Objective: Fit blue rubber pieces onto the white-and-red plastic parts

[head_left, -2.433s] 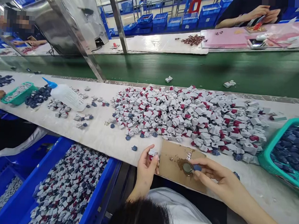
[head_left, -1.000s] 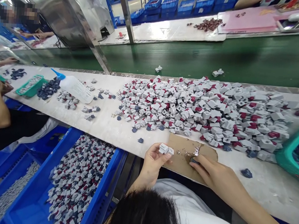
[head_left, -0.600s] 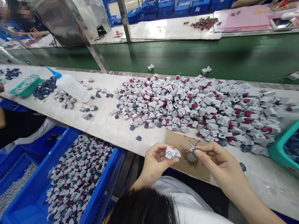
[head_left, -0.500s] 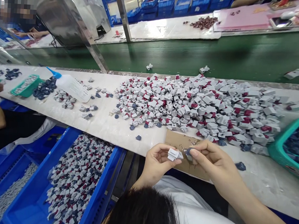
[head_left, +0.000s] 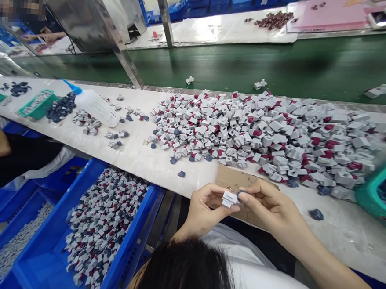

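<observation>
One white bottle [head_left: 98, 107] lies left on the counter [head_left: 139, 159]. Over the near edge, the left hand [head_left: 203, 209] grasps one white part [head_left: 229, 199]; the right hand [head_left: 268, 205] pinches one dark blue piece [head_left: 239, 193] beside it. Both hands partly block one cardboard sheet [head_left: 232, 174]. Beyond sprawls an uncountable pile [head_left: 262, 136]; rightmost, one teal basket [head_left: 370, 192].

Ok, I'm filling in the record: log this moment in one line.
left hand: holds white piece; right hand: holds dark-blue piece; piece contact: unclear; cardboard: partly hidden
</observation>
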### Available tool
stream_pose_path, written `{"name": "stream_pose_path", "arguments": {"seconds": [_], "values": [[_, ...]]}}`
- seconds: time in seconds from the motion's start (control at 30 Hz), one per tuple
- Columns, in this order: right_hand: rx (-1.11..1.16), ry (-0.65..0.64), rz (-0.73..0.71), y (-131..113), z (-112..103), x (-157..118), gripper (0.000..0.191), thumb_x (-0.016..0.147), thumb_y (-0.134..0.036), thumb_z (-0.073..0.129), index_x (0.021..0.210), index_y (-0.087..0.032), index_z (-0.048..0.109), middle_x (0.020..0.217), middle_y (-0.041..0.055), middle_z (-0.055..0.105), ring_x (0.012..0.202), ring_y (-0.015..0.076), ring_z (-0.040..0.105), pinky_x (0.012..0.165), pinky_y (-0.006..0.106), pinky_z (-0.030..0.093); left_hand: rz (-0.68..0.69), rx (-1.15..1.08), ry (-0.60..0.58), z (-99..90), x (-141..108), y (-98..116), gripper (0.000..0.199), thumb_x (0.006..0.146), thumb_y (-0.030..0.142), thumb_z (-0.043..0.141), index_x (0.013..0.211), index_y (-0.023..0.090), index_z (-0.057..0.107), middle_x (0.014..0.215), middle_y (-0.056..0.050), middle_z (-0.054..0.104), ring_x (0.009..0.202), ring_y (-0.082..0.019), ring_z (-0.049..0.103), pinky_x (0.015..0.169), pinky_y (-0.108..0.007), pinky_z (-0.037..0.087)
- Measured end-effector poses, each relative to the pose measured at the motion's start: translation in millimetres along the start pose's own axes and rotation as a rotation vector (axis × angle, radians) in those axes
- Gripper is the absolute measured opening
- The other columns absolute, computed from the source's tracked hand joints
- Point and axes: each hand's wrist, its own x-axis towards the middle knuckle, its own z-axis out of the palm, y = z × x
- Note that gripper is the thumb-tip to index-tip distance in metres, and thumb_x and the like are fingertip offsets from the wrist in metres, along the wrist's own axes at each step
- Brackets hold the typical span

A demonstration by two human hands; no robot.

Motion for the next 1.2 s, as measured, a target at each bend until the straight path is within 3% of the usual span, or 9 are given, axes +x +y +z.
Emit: {"name": "stream_pose_path", "arguments": {"seconds": [0.27,0.37,0.47,0.53,0.67,0.73,0.83,0.97,1.2], "values": [[-0.104,0.036,-0.053,5.4,4.4,3.4,0.026,0.084,-0.043,0.058,0.078,-0.019,0.056,0.075,0.0027,0.063,0.067,0.0133,0.060,0.058,0.021,0.048,-0.005,-0.014,0.021,0.8,1.3,-8.8,0.030,0.062,0.026,0.078,0.081,0.017,0.057,0.079,-0.001,0.066,0.074,-0.011,0.063,0.069,-0.022,0.051],[-0.107,0.047,-0.064,4.5,-3.6,8.7,0.038,0.086,-0.056,0.049,0.086,-0.020,0.060,0.075,0.0032,0.061,0.068,0.0144,0.057,0.060,0.024,0.047,-0.010,0.039,-0.052,-1.4,0.2,-2.8,0.030,0.066,0.028,0.075,0.084,0.017,0.054,0.078,0.000,0.063,0.074,-0.011,0.060,0.066,-0.021,0.049],[0.093,0.186,-0.040,-8.2,-7.8,22.9,0.050,0.085,-0.067,0.040,0.093,-0.022,0.062,0.079,0.0032,0.060,0.070,0.0147,0.055,0.059,0.024,0.046,0.006,0.189,-0.190,-4.3,-0.7,4.0,0.027,0.075,0.032,0.065,0.091,0.018,0.049,0.079,-0.001,0.057,0.069,-0.011,0.054,0.058,-0.021,0.045],[0.277,0.197,0.097,-22.5,-2.5,34.6,0.048,0.085,-0.065,0.042,0.092,-0.021,0.061,0.085,0.0043,0.062,0.076,0.0155,0.058,0.065,0.024,0.049,0.065,0.321,-0.265,-5.6,0.5,5.4,0.023,0.080,0.032,0.058,0.093,0.018,0.045,0.075,0.001,0.051,0.062,-0.009,0.047,0.054,-0.021,0.039],[0.493,-0.019,0.535,-47.3,20.8,50.9,0.042,0.092,-0.052,0.037,0.086,-0.018,0.059,0.082,0.0070,0.067,0.078,0.0173,0.063,0.069,0.025,0.050,0.295,0.485,-0.296,-3.4,8.0,3.5,0.016,0.081,0.031,0.049,0.086,0.019,0.040,0.066,0.004,0.042,0.056,-0.010,0.038,0.053,-0.025,0.033],[0.557,-0.095,0.636,-51.6,30.1,52.5,0.044,0.094,-0.052,0.033,0.084,-0.017,0.058,0.076,0.0072,0.067,0.072,0.0170,0.063,0.065,0.025,0.050,0.415,0.502,-0.273,0.1,11.3,2.7,0.018,0.082,0.037,0.045,0.084,0.020,0.041,0.068,0.001,0.046,0.062,-0.013,0.042,0.058,-0.028,0.036],[0.576,-0.139,0.626,-46.8,35.9,47.0,0.054,0.091,-0.059,0.032,0.078,-0.016,0.060,0.070,0.0080,0.068,0.065,0.0163,0.062,0.062,0.025,0.050,0.501,0.528,-0.171,5.7,11.4,0.3,0.026,0.087,0.042,0.034,0.085,0.019,0.046,0.079,-0.004,0.053,0.076,-0.019,0.049,0.071,-0.034,0.041],[0.591,-0.056,0.492,-29.5,37.9,34.8,0.063,0.081,-0.073,0.037,0.066,-0.016,0.060,0.061,0.0057,0.065,0.062,0.0161,0.061,0.062,0.025,0.050,0.448,0.589,-0.071,8.2,5.9,-9.0,0.028,0.090,0.041,0.033,0.085,0.020,0.051,0.080,-0.005,0.055,0.078,-0.020,0.052,0.075,-0.034,0.041],[0.619,0.009,0.433,-19.4,53.8,34.3,0.067,0.075,-0.080,0.035,0.074,-0.018,0.058,0.064,0.0054,0.063,0.067,0.0188,0.061,0.064,0.028,0.050,0.340,0.539,-0.130,6.8,7.9,-14.0,0.030,0.088,0.044,0.036,0.080,0.020,0.053,0.077,-0.005,0.057,0.075,-0.018,0.052,0.072,-0.033,0.044]]}}
